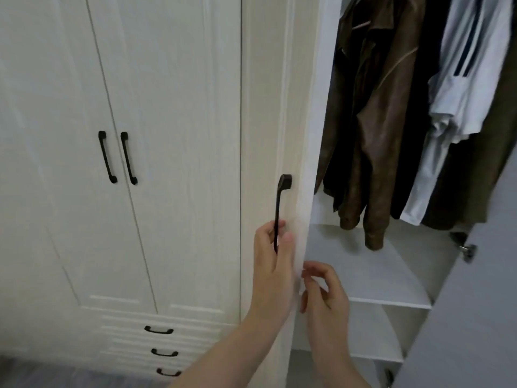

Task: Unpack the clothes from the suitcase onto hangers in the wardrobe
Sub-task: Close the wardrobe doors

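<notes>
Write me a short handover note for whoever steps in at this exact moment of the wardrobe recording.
Left hand: fingers curled round the black handle of the open wardrobe door.
Right hand: loosely curled at that door's edge, holding nothing.
Things: brown jacket and white shirt already hang inside, above a white shelf. Suitcase and spare hangers are out of view.
Done: this section stands open.
Left: fetch clothes from the suitcase, put them on hangers, hang them inside.

Wardrobe door (pixel 263 107): matt white wood-grain. Handle (pixel 281 203): dark matt metal. Brown jacket (pixel 375 121): worn leather look.
</notes>
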Tool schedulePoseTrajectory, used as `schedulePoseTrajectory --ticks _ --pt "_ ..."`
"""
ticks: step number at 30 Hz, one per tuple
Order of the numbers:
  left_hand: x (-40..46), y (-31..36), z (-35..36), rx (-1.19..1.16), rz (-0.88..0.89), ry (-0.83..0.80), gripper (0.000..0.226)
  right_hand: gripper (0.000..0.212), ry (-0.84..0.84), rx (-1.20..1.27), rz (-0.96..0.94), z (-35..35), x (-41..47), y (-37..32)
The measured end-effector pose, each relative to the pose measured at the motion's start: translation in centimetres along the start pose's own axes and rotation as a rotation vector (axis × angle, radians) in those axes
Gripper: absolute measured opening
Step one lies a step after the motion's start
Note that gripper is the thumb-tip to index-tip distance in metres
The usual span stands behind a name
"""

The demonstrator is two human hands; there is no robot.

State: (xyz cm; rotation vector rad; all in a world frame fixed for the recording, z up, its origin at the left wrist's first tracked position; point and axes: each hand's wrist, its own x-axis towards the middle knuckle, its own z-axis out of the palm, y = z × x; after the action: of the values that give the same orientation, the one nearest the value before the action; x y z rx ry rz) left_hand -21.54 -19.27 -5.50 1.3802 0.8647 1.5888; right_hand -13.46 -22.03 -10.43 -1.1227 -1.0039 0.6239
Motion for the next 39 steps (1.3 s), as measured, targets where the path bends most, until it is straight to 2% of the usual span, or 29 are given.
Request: schedulePoseTrajectory --ticks 8,11,16,20,29,35,39 --pt "4.7 -4.6 8.7 0.338 0.085 -0.419 0.066 0.052 0.19 -0.118 0.074 -7.3 4.3 0.8" --pt "7.7 -6.1 12.6 0.447 0.113 -0.511 0.072 0.051 0.226 -0.133 0.098 -10.4 6.0 1.1" --pt "11.8 -8.3 17.2 0.649 0.122 -0.509 0.081 0.048 0.326 -0.185 0.119 -14.5 9.1 1.5" --pt "13.3 -9.9 19.7 0.672 0.133 -0.45 0.09 0.049 0.347 -0.179 0.124 -16.4 11.6 2.1" --pt "18.6 -12.0 20.9 0.841 0.138 -0.506 0.09 0.05 0.298 -0.103 0.105 -18.0 15.5 3.0" --pt "18.3 -13.1 22.1 0.819 0.153 -0.426 0.097 0.049 0.298 -0.076 0.111 -19.7 17.1 3.4" --pt "18.4 -12.6 21.7 0.829 0.132 -0.447 0.098 0.048 0.313 -0.097 0.092 -20.5 17.5 3.6"
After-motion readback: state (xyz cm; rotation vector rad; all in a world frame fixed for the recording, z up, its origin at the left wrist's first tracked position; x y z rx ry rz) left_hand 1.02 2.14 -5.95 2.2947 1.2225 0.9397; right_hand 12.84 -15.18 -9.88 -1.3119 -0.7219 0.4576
